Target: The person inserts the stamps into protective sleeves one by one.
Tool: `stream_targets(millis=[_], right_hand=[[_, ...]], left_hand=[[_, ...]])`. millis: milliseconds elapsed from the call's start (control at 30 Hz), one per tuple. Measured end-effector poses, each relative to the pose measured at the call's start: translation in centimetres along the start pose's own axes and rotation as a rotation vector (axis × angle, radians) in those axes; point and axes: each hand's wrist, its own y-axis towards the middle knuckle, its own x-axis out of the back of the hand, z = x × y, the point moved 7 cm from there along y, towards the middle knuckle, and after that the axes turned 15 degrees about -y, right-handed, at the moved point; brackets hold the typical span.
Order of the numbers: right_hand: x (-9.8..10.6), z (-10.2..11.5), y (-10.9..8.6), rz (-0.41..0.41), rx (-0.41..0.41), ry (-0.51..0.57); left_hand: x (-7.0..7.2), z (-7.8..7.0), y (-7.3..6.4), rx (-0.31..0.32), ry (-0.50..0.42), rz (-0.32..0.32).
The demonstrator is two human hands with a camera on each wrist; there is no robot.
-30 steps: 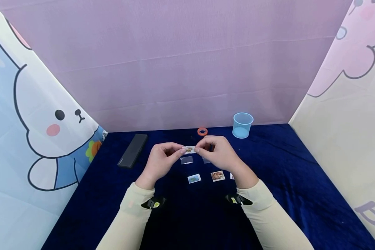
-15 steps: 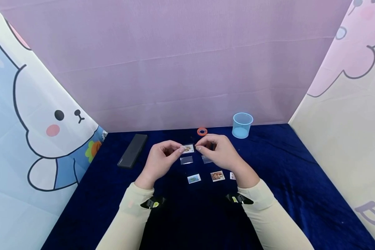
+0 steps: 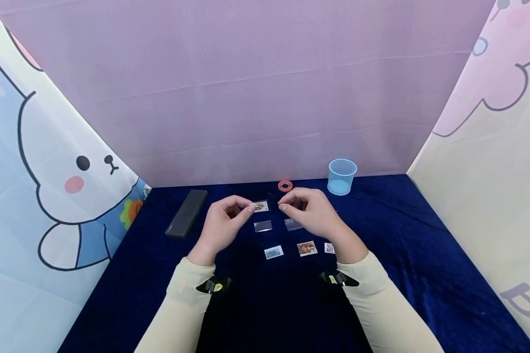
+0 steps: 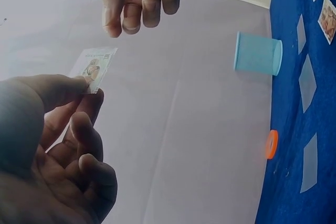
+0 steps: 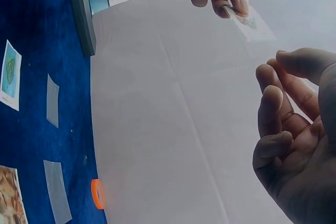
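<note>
My left hand [image 3: 223, 223] pinches a stamp [image 3: 260, 206] by its left edge, between thumb and index finger, above the table. The left wrist view shows a clear sleeve around the stamp [image 4: 93, 71]. Across a small gap, my right hand [image 3: 311, 211] hovers to the right of it, fingers loosely curled and thumb close to the index finger, holding nothing. Below the hands lie clear sleeves [image 3: 262, 226], one partly behind the right hand. Nearer to me are a blue-green stamp [image 3: 274, 252], a brown stamp [image 3: 306, 248] and a third stamp [image 3: 329, 248] beside the right wrist.
At the back of the blue cloth-covered table [image 3: 388, 220] sits an orange roll of tape [image 3: 284, 186]. A translucent blue cup [image 3: 342, 179] stands to its right. A flat black case [image 3: 187, 213] lies at the left. Fabric walls [image 3: 247, 98] enclose the table's back and sides.
One second ago both hands were at the stamp. The right fingers have come off its right edge, and the left hand has moved slightly left and up with it.
</note>
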Motion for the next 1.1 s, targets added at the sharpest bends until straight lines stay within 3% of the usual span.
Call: stream_targets(millis=[433, 700, 900, 1100], right_hand=[[-0.3, -0.8, 0.1, 0.079, -0.048, 0.012], [-0.7, -1.7, 0.2, 0.122, -0.061, -0.026], [-1.2, -2.3, 0.2, 0.156, -0.072, -0.057], [-1.9, -3.8, 0.3, 0.184, -0.096, -0.073]], left_hand=[[1.7, 0.8, 0.4, -0.008, -0.019, -0.065], [3.9, 7.1, 1.2, 0.076, -0.001, -0.123], [5.1, 9.0, 1.2, 0.107, -0.007, -0.153], [6.0, 9.9, 1.2, 0.136, 0.011, -0.168]])
